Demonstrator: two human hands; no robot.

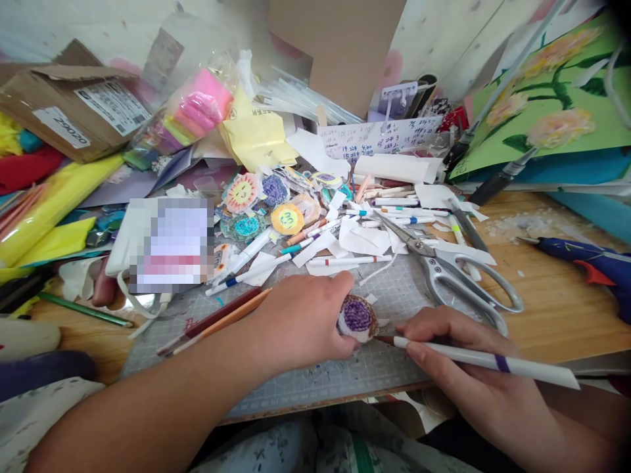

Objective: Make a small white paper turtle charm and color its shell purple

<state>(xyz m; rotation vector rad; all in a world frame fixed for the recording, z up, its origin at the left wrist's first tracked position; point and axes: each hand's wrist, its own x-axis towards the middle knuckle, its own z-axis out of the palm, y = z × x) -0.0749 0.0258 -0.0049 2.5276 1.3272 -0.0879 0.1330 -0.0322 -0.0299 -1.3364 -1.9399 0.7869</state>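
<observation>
My left hand (315, 315) pinches a small round paper cutout (357, 316) with a purple scribbled centre and a brown patch along its right rim. Between the fingers of my right hand (458, 355) is a white marker (486, 361) with a purple band. Its brown tip meets the cutout's lower right edge, or comes very close to it. Both hands are over the grey cutting mat (290, 381). Beyond my right hand lie silver scissors (438, 272), blades pointing away to the left. Other coloured paper cutouts (287, 219) are heaped farther back.
Several white markers (350, 261) and paper scraps (365, 236) are strewn behind my hands. A blue glue gun (582, 256) lies at the right. Toward the left are a phone (172, 243) with a blurred screen, colored pencils (221, 318) and a cardboard box (73, 105).
</observation>
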